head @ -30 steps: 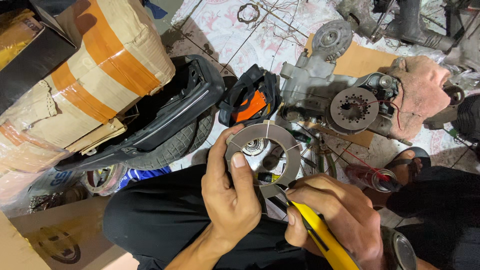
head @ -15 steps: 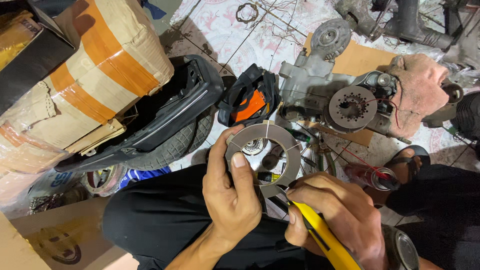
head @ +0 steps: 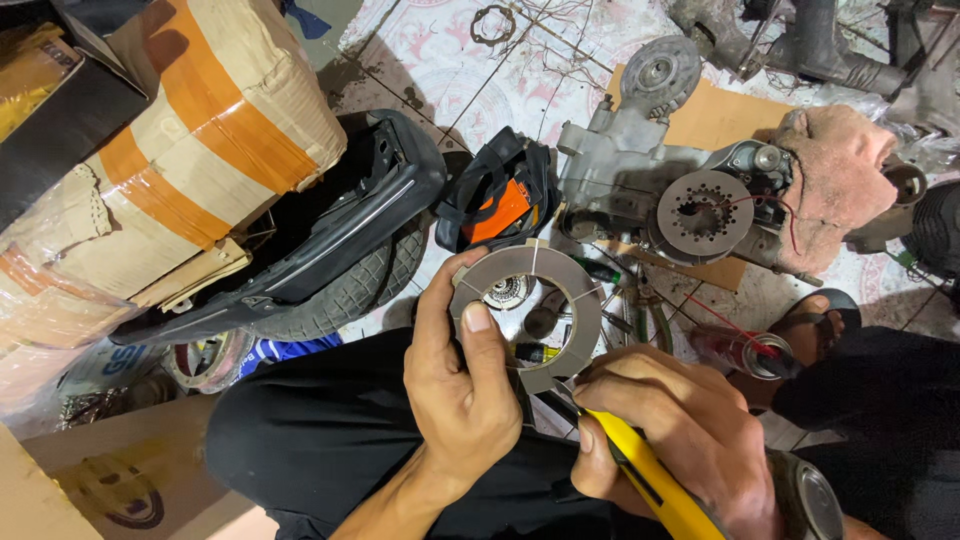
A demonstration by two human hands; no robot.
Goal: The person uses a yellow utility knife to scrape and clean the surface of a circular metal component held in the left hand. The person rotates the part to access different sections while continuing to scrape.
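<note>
Above the person's black-trousered lap, the left hand [head: 462,385] pinches a flat grey ring [head: 526,305] by its near-left rim, thumb on top and fingers curled behind. This ring is a thin disc with a wide open centre, its face split into segments by narrow radial grooves, and it has a small tab at its lower edge. Just right of the ring's tab, the right hand [head: 672,430] is closed around a yellow-handled tool [head: 655,478]; its tip seems to meet the tab, though fingers hide the contact. Beyond the ring lies an engine casing [head: 690,195] with a round perforated plate, and up-left of the ring an orange-and-black pouch [head: 498,205] beside a tyre [head: 345,290]. A taped cardboard box [head: 170,165] crowds the far left. Small parts and tools litter the floor seen through the ring, leaving little free room
</note>
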